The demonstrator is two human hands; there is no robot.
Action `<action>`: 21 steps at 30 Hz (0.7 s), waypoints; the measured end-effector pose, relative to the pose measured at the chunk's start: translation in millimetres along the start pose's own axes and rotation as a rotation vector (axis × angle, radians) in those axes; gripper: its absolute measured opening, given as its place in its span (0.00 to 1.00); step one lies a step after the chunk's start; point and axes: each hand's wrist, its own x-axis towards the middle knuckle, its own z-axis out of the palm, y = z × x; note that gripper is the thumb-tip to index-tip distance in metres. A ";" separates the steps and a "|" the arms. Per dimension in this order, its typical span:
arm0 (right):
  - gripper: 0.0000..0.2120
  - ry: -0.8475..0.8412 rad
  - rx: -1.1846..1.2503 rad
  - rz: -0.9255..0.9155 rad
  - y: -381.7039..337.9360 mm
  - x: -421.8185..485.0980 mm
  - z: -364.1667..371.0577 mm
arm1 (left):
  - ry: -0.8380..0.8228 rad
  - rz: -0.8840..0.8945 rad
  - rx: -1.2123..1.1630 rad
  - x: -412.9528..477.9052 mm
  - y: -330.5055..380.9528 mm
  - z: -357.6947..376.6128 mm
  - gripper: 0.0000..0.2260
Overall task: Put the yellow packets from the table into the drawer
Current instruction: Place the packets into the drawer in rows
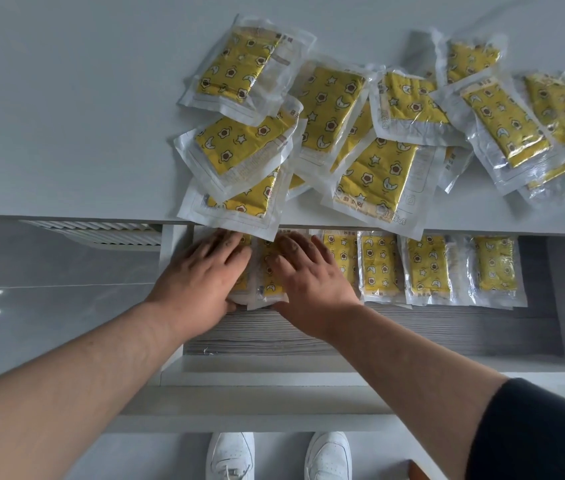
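Both hands are down in the drawer, at its left end. The left hand lies flat with straight fingers on the end packet. The right hand is spread flat on the next packet. Nothing is gripped: both hands are released and pressing. A row of four more packets is laid out to the right along the drawer's back, with edges slightly overlapped. A loose, overlapping pile is left on the table, so the task is judged under half done. One overhanging packet sticks out past the table edge, just above the hands. The step in hand is judged to be seating and squaring the two left packets. Pressure should be kept light and even, as the film is slippery and creases easily. The two should be slid back as a pair until their near edges line up with the row. The left one should be butted against the drawer's side wall so no gap is wasted. The hands should be lifted straight up and out. The overhanging packet could be knocked off on the way, so it is best taken next. The near half of the drawer floor is bare, leaving room for a second row.
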 end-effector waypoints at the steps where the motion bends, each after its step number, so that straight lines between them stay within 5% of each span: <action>1: 0.34 0.015 0.007 0.015 -0.6 0.2 0.3 | 0.006 0.005 0.007 0.8 -1.6 -0.4 0.37; 21: 0.40 0.130 0.118 0.139 15.6 -2.5 4.8 | 0.162 -0.096 -0.036 -12.6 -18.7 3.6 0.39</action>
